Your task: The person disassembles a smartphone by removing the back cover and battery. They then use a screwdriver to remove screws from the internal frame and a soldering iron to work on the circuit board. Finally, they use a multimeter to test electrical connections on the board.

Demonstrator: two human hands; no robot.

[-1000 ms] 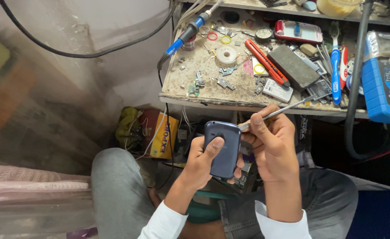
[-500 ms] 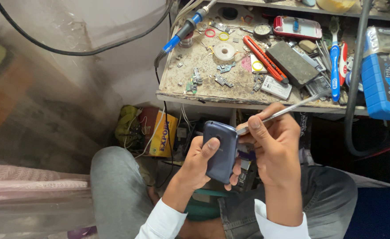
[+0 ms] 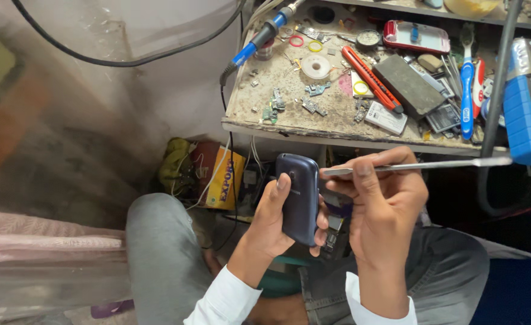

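My left hand [image 3: 273,221] grips a dark blue phone [image 3: 298,196], its back cover facing up, held upright over my lap. My right hand [image 3: 381,201] pinches a thin metal pry tool [image 3: 422,166] that lies nearly level, its tip touching the phone's right edge near the top. The tool's far end reaches toward the blue multimeter. Both hands are below the front edge of the workbench.
A dusty workbench [image 3: 313,120] holds a red utility knife [image 3: 371,78], a soldering iron [image 3: 259,39], a tape roll [image 3: 317,66], a red phone [image 3: 416,37], a blue toothbrush [image 3: 466,90] and small parts. A blue multimeter [image 3: 530,108] sits at right. My knees are below.
The phone has turned more upright in my left hand, and the pry tool has levelled out with its tip now at the phone's upper right edge.
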